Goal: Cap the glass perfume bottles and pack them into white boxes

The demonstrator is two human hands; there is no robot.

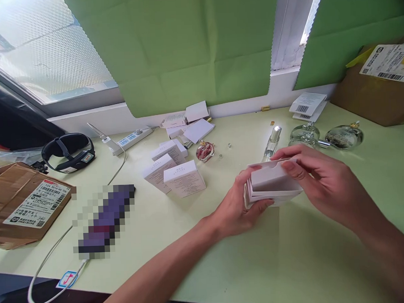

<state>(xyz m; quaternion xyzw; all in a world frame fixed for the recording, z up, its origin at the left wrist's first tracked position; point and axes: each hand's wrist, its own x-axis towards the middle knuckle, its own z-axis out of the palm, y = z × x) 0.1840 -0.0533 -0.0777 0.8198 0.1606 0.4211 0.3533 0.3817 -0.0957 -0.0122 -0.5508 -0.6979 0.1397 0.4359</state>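
From where I stand: white carton [267, 180] lies between both hands, touching each; open mouth up, its longer side running left to right. Left hand [239, 207] clasps the left end; right hand [322, 178] pinches the far rim. Slim bottle [273, 142] just beyond.

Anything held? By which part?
Yes, an open white box: left hand around its left end, right hand at its far upper edge, toward the right.

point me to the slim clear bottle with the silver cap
In the head view, the slim clear bottle is right of centre on the table, just beyond the open white box and right hand, left of the round glass bottles.
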